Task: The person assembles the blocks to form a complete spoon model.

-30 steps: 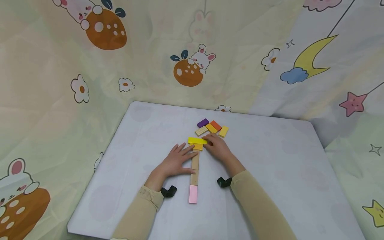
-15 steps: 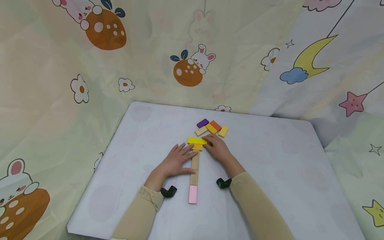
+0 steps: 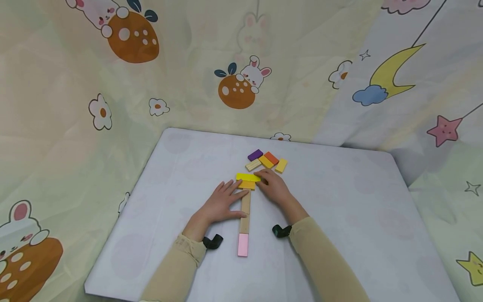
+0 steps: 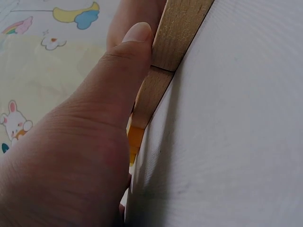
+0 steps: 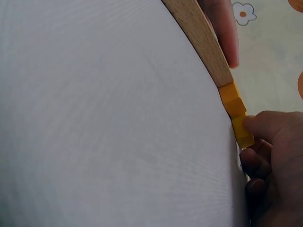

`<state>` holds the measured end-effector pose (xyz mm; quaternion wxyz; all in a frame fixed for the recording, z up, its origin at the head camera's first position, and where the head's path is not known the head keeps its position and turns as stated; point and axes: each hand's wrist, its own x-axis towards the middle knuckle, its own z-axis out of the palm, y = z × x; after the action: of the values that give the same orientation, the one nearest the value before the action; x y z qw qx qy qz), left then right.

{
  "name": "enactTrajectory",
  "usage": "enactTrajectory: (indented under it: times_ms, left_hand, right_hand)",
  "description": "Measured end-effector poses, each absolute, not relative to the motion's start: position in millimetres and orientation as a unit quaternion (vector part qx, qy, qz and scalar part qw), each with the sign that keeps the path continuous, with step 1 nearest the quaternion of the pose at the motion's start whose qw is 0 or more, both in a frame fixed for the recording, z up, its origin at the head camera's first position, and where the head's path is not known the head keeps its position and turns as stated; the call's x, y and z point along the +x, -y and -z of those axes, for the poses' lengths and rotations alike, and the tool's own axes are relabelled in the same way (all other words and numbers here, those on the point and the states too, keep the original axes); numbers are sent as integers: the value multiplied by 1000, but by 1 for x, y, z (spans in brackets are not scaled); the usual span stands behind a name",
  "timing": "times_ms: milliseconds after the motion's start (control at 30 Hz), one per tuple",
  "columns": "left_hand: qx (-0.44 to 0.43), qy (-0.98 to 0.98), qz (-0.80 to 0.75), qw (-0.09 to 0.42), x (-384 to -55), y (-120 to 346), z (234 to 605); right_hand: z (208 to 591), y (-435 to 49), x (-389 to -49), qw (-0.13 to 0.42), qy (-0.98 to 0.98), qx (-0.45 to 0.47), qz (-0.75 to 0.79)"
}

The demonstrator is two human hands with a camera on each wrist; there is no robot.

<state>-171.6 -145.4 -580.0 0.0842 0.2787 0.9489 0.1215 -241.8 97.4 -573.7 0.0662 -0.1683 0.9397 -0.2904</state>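
Note:
A bright yellow block (image 3: 246, 177) lies crosswise at the far end of a line of blocks, and my right hand (image 3: 274, 187) pinches its right end between thumb and fingers. Against its near side sits a shorter orange-yellow block (image 3: 248, 185). Two plain wooden blocks (image 3: 245, 204) run lengthwise toward me, ending in a pink block (image 3: 243, 245). My left hand (image 3: 219, 204) rests on the left of this line with fingers spread, its thumb and fingertips touching the blocks. In the left wrist view the thumb lies along a wooden block (image 4: 182, 33).
Behind the right hand lie loose blocks: purple (image 3: 255, 155), orange (image 3: 271, 158), amber (image 3: 266, 162), pale yellow (image 3: 281, 165) and striped wood (image 3: 253, 165). All sit on a white tabletop (image 3: 351, 201), with a printed cloth (image 3: 188, 63) hanging behind it.
My left fingertips have shifted very slightly at the orange-yellow block, which shows a little more. The right hand keeps its pinch on the yellow block; the blocks look otherwise unmoved.

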Motion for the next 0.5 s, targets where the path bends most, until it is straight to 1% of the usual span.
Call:
enactTrajectory:
  times_ms: [233,500]
  left_hand:
    - [271,-949,-131,92,-172,145,582]
    - [270,-948,-136,94,-173,146,584]
  right_hand:
    - [566,-96,-247,97,-933,-132,322]
    - [557,-93,-266,115,-931,-75,338]
